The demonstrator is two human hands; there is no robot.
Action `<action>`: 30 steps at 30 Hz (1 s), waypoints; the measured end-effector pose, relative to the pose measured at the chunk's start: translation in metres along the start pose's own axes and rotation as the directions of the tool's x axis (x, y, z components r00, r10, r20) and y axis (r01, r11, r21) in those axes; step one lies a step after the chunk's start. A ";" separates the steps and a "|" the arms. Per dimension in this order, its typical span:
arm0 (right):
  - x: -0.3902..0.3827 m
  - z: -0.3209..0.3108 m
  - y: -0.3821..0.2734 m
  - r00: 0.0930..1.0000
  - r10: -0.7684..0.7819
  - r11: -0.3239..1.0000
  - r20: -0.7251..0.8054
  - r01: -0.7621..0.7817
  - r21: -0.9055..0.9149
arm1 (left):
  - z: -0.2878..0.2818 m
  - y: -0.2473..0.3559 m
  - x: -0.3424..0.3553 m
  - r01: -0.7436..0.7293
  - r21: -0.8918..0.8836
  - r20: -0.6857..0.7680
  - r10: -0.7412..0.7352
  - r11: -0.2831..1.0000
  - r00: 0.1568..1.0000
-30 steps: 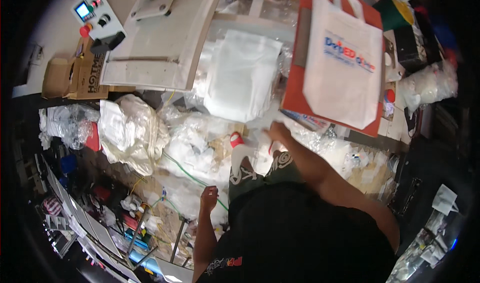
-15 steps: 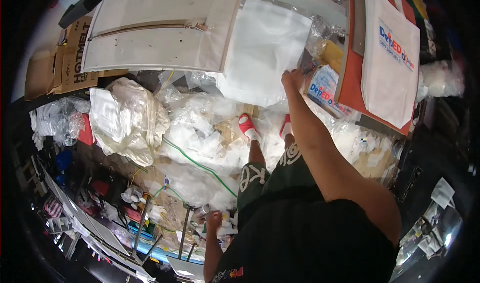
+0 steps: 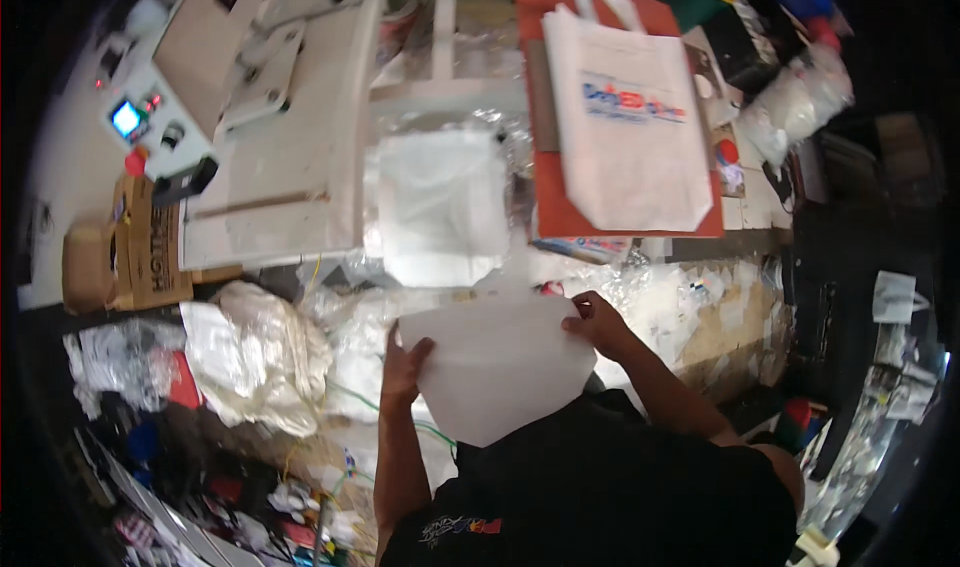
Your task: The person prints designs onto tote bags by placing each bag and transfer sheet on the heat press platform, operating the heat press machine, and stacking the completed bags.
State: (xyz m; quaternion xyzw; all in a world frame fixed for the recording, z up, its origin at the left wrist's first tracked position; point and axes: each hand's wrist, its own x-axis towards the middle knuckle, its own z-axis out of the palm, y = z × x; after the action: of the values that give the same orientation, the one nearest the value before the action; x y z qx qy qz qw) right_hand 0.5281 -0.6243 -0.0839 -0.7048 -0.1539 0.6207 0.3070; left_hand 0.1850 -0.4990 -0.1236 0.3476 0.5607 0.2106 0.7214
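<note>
Left hand (image 3: 405, 365) and right hand (image 3: 600, 327) each pinch an edge of one white sheet (image 3: 500, 367) between them, its long axis running hand to hand, its tapered end toward the torso (image 3: 610, 477). Left of the left hand sit one plastic sack (image 3: 270, 357) and one cardboard box (image 3: 152, 252), contents unclear.

- At left I see a brown carton (image 3: 152, 257).
- Below it I make out a clear plastic bundle (image 3: 118, 367), just beside something red (image 3: 183, 382).
- Next along, I have a crumpled cream sack (image 3: 295, 372).
- I can trace a green cord (image 3: 433, 430) over the floor (image 3: 725, 372).
- Upper right, I spot a whitish plastic roll (image 3: 800, 107).
</note>
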 end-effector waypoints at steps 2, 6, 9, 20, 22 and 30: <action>-0.038 -0.015 -0.034 0.985 -0.167 0.966 -0.048 0.174 0.193 | 0.040 0.068 -0.022 -0.154 0.256 -0.118 0.189 0.954 0.975; -0.084 -0.075 -0.113 0.794 -0.587 0.803 -0.157 0.596 0.017 | 0.119 0.203 -0.058 -0.660 0.154 0.061 0.660 0.735 0.749; -0.113 -0.130 -0.190 0.444 -0.823 0.518 -0.355 0.842 -0.149 | 0.191 0.291 -0.057 -0.875 0.428 0.281 0.887 0.227 0.367; 0.029 -0.284 -0.235 0.285 -0.883 0.468 -0.374 0.455 -0.758 | 0.339 0.269 0.167 -0.565 0.822 0.389 0.790 -0.067 0.473; 0.100 -0.299 -0.181 0.249 -0.920 0.380 -0.303 0.371 -0.848 | 0.351 0.212 0.201 -0.466 0.884 0.357 0.694 -0.035 0.625; 0.095 -0.298 -0.138 0.277 -0.903 0.408 -0.328 0.316 -0.856 | 0.371 0.178 0.164 -0.306 0.951 0.192 0.696 0.042 0.692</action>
State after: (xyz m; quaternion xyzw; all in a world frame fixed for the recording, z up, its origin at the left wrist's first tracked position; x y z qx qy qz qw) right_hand 0.8572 -0.5339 -0.0598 -0.8147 -0.4901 -0.0360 0.3078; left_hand 0.6005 -0.3649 -0.0531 0.8375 0.5138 0.1294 0.1337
